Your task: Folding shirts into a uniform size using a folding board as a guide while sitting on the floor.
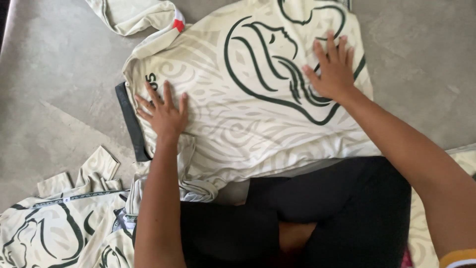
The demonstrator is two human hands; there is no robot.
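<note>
Surface was a grey carpeted floor [59,99]. A cream patterned jersey [248,114] lay flat on it, long axis left-right, dark collar [130,121] pointing left. Left hand [163,116] and right hand [334,72] pressed on it, fingers spread, grasping nothing. More jerseys [54,228] lay lower left.

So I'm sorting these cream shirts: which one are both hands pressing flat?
The spread-out shirt at centre, under the left hand and right hand; the other shirt lies crumpled, untouched, lower left.

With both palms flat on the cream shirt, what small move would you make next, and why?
Probably fold the upper sleeve in across the shirt: the left hand and right hand already press it flat, while that sleeve trails out on the grey floor.
</note>
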